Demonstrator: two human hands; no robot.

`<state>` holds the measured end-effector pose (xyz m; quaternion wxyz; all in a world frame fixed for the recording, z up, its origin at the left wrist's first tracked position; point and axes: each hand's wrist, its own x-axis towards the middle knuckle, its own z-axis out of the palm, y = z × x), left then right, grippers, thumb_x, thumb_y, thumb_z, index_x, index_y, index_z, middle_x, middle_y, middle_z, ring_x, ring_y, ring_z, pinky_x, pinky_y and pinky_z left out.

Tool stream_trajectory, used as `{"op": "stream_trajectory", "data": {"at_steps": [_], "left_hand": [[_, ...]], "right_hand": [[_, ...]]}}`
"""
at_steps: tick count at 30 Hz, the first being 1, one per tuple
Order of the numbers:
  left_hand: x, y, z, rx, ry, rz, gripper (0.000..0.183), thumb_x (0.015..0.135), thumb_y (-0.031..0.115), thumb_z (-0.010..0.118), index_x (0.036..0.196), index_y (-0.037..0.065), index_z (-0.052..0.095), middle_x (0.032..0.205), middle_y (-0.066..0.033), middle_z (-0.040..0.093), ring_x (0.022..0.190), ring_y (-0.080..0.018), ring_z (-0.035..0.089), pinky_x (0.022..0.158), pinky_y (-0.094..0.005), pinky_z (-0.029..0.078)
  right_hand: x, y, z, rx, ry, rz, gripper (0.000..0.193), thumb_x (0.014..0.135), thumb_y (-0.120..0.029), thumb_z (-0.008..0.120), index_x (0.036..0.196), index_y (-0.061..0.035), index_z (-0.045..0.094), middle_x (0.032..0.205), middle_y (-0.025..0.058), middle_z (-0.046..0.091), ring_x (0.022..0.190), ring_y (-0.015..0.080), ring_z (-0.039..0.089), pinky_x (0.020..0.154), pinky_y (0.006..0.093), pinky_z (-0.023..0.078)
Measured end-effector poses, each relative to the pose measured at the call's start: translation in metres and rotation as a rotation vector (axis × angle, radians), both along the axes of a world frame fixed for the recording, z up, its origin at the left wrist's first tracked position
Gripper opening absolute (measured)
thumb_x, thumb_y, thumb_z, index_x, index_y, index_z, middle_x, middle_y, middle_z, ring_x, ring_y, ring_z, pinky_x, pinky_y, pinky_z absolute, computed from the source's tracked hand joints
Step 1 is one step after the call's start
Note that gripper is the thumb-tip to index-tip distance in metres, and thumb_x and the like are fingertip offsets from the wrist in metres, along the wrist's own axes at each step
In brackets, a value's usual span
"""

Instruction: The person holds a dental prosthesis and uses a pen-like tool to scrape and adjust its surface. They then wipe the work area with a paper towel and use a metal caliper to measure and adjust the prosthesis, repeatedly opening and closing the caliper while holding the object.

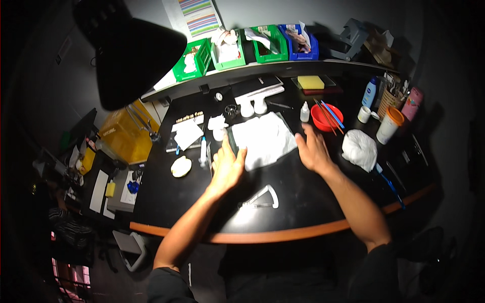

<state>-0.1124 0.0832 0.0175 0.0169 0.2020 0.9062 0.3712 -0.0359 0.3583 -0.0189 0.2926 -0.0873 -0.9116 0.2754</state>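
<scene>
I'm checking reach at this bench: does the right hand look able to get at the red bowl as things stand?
Probably yes: the right hand looks empty and the red bowl sits just beyond it, with nothing apparent between them, though the slim sticks across the bowl might hinder.

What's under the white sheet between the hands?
Past the white sheet's upper-right edge, a flat dark plate seems to stick out. The rest is covered; can't tell what else is there.

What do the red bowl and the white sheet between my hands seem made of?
Red bowl: probably plastic, smooth, given its even, bright colour. White sheet: seemingly matte paper or thin cloth, given its soft creases; I can't tell which.
</scene>
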Motion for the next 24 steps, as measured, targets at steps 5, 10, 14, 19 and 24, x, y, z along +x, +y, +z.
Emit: {"op": "stream_trajectory", "data": {"at_steps": [5, 10, 14, 19, 24], "left_hand": [[-0.001, -0.005, -0.005, 0.005, 0.031, -0.017, 0.086, 0.103, 0.048, 0.049, 0.161, -0.004, 0.012, 0.144, -0.0353, 0.045, 0.133, -0.046, 0.04, 0.112, -0.057, 0.026], [0.0, -0.001, -0.012, 0.014, 0.116, -0.05, 0.081, 0.103, 0.043, 0.05, 0.159, -0.007, 0.018, 0.142, -0.0321, 0.049, 0.13, -0.0423, 0.044, 0.111, -0.0527, 0.028], [0.001, -0.005, -0.014, 0.192, 0.063, -0.074, 0.078, 0.102, 0.041, 0.054, 0.155, -0.009, 0.027, 0.14, -0.033, 0.051, 0.126, -0.0429, 0.049, 0.111, -0.0503, 0.033], [-0.002, -0.008, -0.012, 0.127, 0.147, -0.107, 0.069, 0.103, 0.034, 0.053, 0.156, -0.004, 0.029, 0.14, -0.0343, 0.053, 0.126, -0.0432, 0.053, 0.11, -0.049, 0.039], [0.002, -0.01, -0.002, 0.113, 0.202, -0.142, 0.069, 0.101, 0.034, 0.058, 0.149, -0.01, 0.036, 0.136, -0.0357, 0.055, 0.125, -0.046, 0.053, 0.109, -0.0493, 0.041]], "right_hand": [[0.012, -0.02, 0.013, -0.11, -0.012, 0.177, 0.045, 0.104, -0.023, 0.05, 0.14, 0.0042, 0.046, 0.127, 0.0298, 0.064, 0.117, 0.0474, 0.058, 0.107, 0.0521, 0.039], [0.022, -0.019, 0.017, -0.136, 0.085, 0.146, 0.04, 0.099, -0.017, 0.056, 0.131, 0.0068, 0.052, 0.109, 0.0294, 0.068, 0.1, 0.0458, 0.063, 0.093, 0.0523, 0.048], [0.03, -0.028, 0.027, -0.221, 0.046, 0.15, 0.036, 0.099, -0.016, 0.056, 0.127, 0.0064, 0.056, 0.108, 0.0286, 0.069, 0.1, 0.0448, 0.064, 0.091, 0.0509, 0.049], [0.043, -0.037, 0.049, -0.226, -0.037, 0.081, 0.033, 0.1, -0.015, 0.057, 0.126, 0.0047, 0.059, 0.091, 0.0221, 0.072, 0.08, 0.0379, 0.07, 0.075, 0.0433, 0.054], [0.039, -0.029, 0.043, -0.165, -0.024, 0.051, 0.03, 0.103, -0.017, 0.055, 0.124, 0.0031, 0.061, 0.072, 0.0156, 0.065, 0.064, 0.0279, 0.062, 0.063, 0.0409, 0.046]]}}
